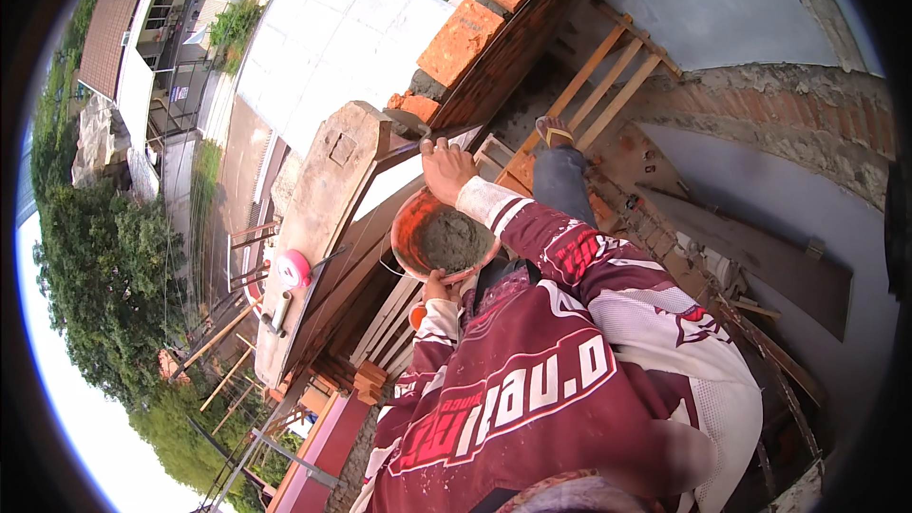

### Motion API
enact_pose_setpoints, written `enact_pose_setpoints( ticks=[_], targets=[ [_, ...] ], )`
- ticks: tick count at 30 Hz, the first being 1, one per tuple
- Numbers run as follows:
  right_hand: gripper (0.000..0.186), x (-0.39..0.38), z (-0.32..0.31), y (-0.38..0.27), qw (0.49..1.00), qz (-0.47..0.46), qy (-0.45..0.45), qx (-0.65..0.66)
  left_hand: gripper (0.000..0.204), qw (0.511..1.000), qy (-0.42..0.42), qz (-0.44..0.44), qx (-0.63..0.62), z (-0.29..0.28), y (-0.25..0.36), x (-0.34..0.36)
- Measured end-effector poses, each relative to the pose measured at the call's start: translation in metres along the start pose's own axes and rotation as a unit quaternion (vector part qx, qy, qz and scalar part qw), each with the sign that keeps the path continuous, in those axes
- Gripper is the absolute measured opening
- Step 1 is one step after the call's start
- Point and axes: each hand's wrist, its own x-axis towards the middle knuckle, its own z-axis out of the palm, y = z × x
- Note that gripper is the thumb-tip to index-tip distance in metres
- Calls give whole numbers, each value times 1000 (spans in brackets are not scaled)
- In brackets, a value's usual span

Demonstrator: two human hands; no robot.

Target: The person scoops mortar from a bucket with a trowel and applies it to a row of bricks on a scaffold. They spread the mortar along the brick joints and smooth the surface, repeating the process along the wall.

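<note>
My left hand [437, 289] grips the near rim of an orange-red bucket [407, 245], which is tilted so that its mouth shows. Grey wet mortar [456, 239] lies inside it. Above the bucket's far side, my right hand [448, 171] is closed around the handle of what looks like a trowel [407, 146]. The trowel's metal part reaches left, to the end of a pale beam top [318, 195] beside the brick wall. Its blade is partly hidden and small in view.
Orange bricks [461, 43] set in mortar run along the wall top. On the beam lie a pink round reel [294, 269] and a short metal pipe [279, 312]. A wooden ladder [608, 85] stands beyond my sandalled foot [554, 131]. Loose bricks [369, 382] are stacked lower left.
</note>
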Motion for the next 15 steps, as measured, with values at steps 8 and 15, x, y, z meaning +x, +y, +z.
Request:
enact_pose_setpoints(
  ticks=[8, 15],
  targets=[
    [36, 16, -38, 26, 995, 64, -28, 69, 17, 1000, -20, 2, 20, -8, 2, -2],
    [38, 74, -36, 62, 988, 78, -101, 92, 18, 1000, 2, -7, -1, -23, -2, 10]
  ],
)
